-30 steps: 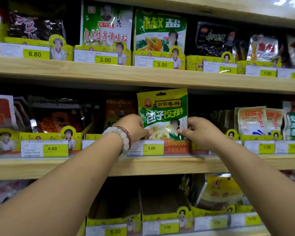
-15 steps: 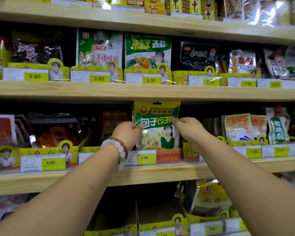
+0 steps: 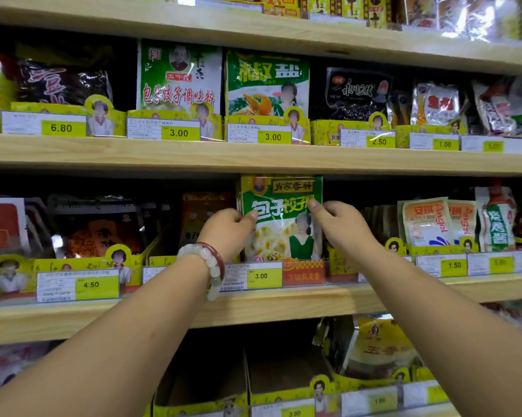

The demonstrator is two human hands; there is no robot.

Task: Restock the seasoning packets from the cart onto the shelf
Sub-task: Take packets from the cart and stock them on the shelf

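A green and yellow seasoning packet (image 3: pixel 280 218) stands upright in a yellow display box on the middle wooden shelf (image 3: pixel 253 308), behind a 3.00 price tag. My left hand (image 3: pixel 226 230), with bead bracelets on its wrist, pinches the packet's left edge. My right hand (image 3: pixel 341 227) pinches its right edge near the top. The packet's upper edge nearly reaches the underside of the shelf above. The cart is out of view.
Other seasoning packets fill yellow boxes on both sides: a dark orange packet (image 3: pixel 205 218) to the left, white and orange packets (image 3: pixel 428 221) to the right. The upper shelf (image 3: pixel 253 158) holds green packets. Open cardboard boxes (image 3: pixel 247 368) sit on the lower shelf.
Both hands have slid up from the packet's lower half to its upper sides. The packet has sunk deeper into its box, and the camera has tilted upward.
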